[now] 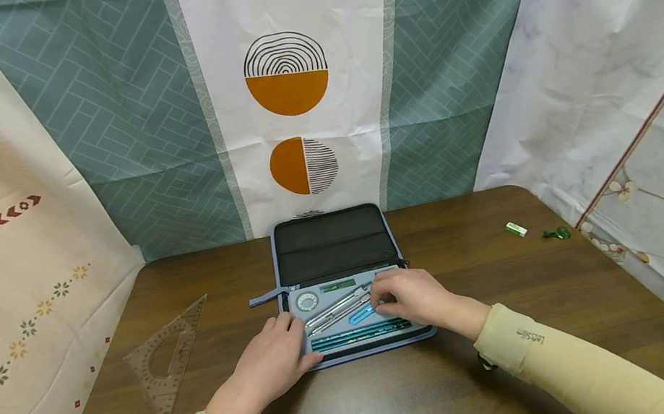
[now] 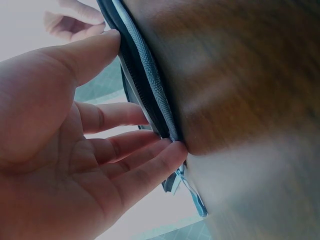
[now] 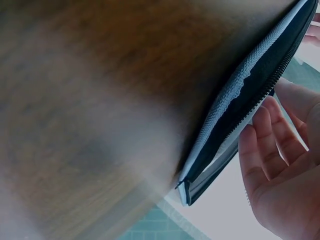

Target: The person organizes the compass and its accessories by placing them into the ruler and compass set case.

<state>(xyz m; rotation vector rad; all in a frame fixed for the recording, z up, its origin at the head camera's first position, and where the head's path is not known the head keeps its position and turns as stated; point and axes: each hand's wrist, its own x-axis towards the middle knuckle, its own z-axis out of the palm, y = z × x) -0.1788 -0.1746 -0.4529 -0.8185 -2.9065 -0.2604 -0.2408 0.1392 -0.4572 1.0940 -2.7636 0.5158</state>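
An unfolded zip case (image 1: 333,245) lies on the table, its grey tray (image 1: 326,296) holding metal compasses (image 1: 338,311), dark green pencils (image 1: 360,335), a round white dial (image 1: 307,302) and a green piece (image 1: 338,285). My left hand (image 1: 271,356) rests on the case's left edge, fingers loosely bent; in the left wrist view the hand (image 2: 95,135) touches the zipped rim (image 2: 150,75). With curled fingers, my right hand (image 1: 416,297) pinches the right end of a blue piece (image 1: 361,315) over the tray. In the right wrist view the hand (image 3: 290,150) hides its fingertips' contact.
A clear triangular ruler (image 1: 167,388) lies on the table's left side. Toward the right back are a white and green eraser (image 1: 516,229) and a small dark green object (image 1: 557,234). The zip pull (image 1: 266,296) sticks out left of the case. Patterned cloth hangs behind.
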